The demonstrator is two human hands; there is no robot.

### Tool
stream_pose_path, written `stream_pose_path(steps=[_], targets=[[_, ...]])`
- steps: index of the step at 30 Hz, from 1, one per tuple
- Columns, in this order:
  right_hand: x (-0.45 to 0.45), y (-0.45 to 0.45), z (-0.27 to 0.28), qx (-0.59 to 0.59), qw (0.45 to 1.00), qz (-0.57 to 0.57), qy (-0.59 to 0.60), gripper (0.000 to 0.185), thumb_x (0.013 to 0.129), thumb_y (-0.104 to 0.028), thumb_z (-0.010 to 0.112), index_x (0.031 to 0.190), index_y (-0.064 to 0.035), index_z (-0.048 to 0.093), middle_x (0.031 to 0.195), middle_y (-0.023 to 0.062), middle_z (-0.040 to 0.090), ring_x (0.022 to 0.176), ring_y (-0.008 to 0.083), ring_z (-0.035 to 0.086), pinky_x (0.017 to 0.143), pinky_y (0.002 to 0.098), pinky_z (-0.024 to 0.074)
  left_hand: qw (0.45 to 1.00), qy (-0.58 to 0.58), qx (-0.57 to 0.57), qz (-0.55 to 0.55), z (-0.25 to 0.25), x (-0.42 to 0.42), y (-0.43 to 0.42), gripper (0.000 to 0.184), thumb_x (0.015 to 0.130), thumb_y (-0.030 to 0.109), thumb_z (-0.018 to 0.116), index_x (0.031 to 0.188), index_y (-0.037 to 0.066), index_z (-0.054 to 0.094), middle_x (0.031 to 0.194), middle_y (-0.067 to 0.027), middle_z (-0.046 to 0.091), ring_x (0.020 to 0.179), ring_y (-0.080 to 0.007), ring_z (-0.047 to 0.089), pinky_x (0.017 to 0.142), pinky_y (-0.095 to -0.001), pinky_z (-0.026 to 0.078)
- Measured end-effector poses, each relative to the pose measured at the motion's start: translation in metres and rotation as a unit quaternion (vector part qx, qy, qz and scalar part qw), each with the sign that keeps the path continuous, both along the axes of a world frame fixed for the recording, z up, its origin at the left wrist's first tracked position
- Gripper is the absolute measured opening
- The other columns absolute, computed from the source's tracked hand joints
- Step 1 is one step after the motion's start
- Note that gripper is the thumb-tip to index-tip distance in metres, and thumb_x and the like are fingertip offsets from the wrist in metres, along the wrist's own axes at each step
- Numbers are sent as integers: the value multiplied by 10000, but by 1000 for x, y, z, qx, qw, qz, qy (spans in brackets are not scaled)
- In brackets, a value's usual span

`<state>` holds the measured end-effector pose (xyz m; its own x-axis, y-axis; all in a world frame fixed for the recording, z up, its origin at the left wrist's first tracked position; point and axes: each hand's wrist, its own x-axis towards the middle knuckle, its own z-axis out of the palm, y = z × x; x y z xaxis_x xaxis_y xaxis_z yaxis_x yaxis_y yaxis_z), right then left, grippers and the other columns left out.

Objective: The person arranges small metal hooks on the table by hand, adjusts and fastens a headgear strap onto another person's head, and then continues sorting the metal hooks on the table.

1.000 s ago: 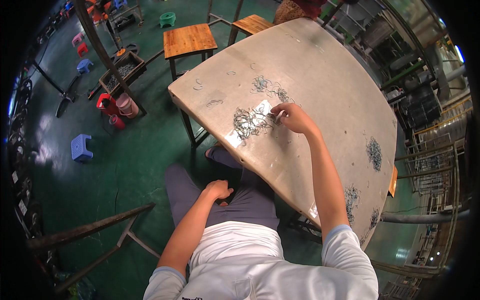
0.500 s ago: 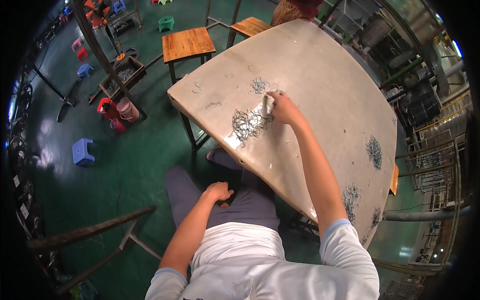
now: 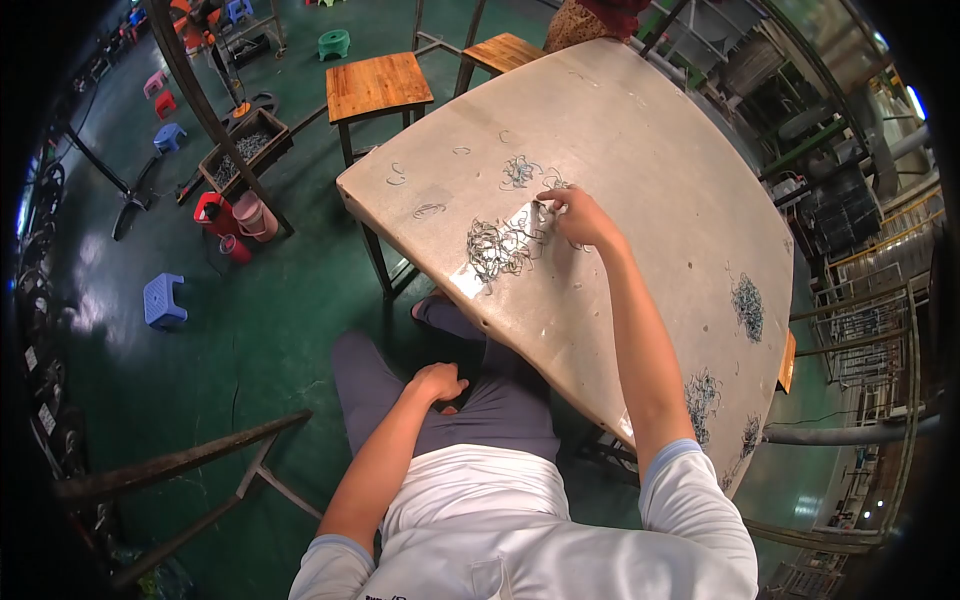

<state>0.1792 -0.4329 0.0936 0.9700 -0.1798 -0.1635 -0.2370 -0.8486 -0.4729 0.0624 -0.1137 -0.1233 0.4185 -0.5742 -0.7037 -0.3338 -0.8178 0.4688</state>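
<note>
The right hand bends its fingers at the pale strip's far end, beside the pile of curved pieces on the table, presumably placed for 1-handed reach. The left hand rests curled on the lap. Whether either grips anything is indiscernible.

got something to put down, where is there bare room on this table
Widest on the table: between the right hand and the blue-grey pile near the right edge. Smaller: between the right forearm and the table's near edge. Crowded: left of the hand, at the large pile of curved pieces, and just beyond, at the small pile.
</note>
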Motion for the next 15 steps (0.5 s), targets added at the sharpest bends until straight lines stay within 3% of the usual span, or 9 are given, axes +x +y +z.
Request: stream_pose_path(steps=[5, 8, 11, 15], targets=[[-3, -2, -1, -17, 1000, 10, 6, 517, 762, 55, 512, 1215, -99, 708, 1179, 164, 625, 1093, 339, 616, 934, 400, 514, 1000, -6, -6, 5, -1, 0, 1, 583, 974, 438, 569, 1320, -31, 595, 1253, -258, 657, 1206, -376, 617, 1021, -435, 490], [-4, -5, -19, -139, 989, -39, -13, 439, 845, -16, 526, 1235, -121, 697, 1277, 155, 601, 1194, 361, 574, 997, 458, 493, 1000, -3, -1, 5, -3, -1, 1, 585, 973, 438, 570, 1324, -30, 593, 1254, -256, 657, 1208, -375, 617, 1022, -435, 489], [-11, 3, -6, -173, 983, -56, 7, 418, 879, -49, 514, 1253, -125, 683, 1315, 161, 583, 1242, 386, 535, 1023, 487, 472, 1000, 0, 5, -1, -1, 0, 0, 590, 972, 440, 572, 1326, -31, 592, 1256, -255, 657, 1209, -374, 616, 1024, -437, 488], [-17, 10, 1, -137, 990, -29, -16, 433, 864, -29, 527, 1253, -139, 681, 1306, 166, 583, 1215, 389, 547, 1014, 477, 480, 1000, 0, 5, 3, 2, -1, -1, 587, 972, 444, 574, 1318, -30, 596, 1251, -255, 659, 1204, -376, 619, 1021, -439, 489]])
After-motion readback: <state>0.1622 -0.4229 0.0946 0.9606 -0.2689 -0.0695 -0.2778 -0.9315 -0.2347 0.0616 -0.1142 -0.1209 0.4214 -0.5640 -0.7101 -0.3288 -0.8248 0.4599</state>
